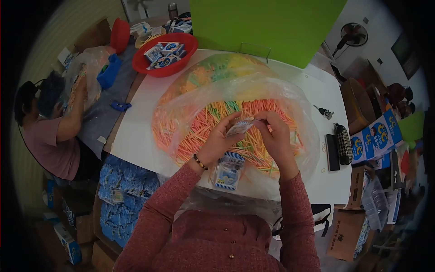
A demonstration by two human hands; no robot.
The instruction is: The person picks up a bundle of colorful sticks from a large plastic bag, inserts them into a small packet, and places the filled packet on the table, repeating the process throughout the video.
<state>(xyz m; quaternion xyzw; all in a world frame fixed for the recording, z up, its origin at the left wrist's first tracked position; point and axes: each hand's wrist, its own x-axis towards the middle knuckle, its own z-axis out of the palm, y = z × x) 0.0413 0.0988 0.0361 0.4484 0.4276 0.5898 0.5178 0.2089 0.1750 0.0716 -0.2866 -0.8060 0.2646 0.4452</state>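
Note:
Over a big clear plastic bag [181,97] of thin pink, orange, yellow and green sticks [199,129], my left hand [222,138] holds a small printed packet [239,128] between thumb and fingers. My right hand [274,136] pinches the packet's upper right edge, its fingertips close to those of the left. Below the hands, a blue and white striped packet [229,171] lies at the bag's near edge. What is inside the held packet is too small to tell.
A red bowl [192,47] of packets stands at the back left. Keys [324,112], a phone [333,152] and a checked case [344,145] lie on the right of the white table [131,131]. A co-worker [54,136] sits at the left. Boxes of blue packets [122,204] stand below.

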